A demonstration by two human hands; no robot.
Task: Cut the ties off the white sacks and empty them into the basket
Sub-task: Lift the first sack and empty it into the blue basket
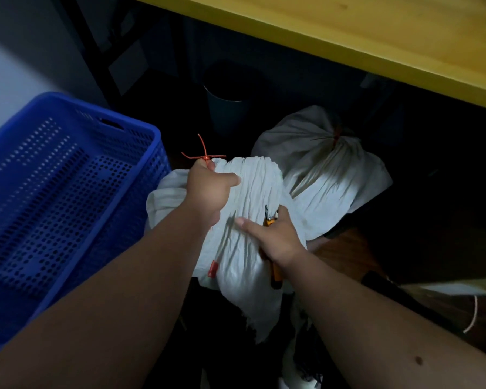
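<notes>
Dim indoor work or storage corner, floor level under a yellow wooden tabletop (348,32) on black metal legs (96,51). Dark round bin (227,110) under it, blue perforated plastic basket (54,192) on left, tied white cloth sacks (328,175) on dark floor. Looks like workroom or office; exact type unclear.

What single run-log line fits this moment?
left hand: red tie, near sack | right hand: cutters | far sack: tied | basket: empty
</notes>
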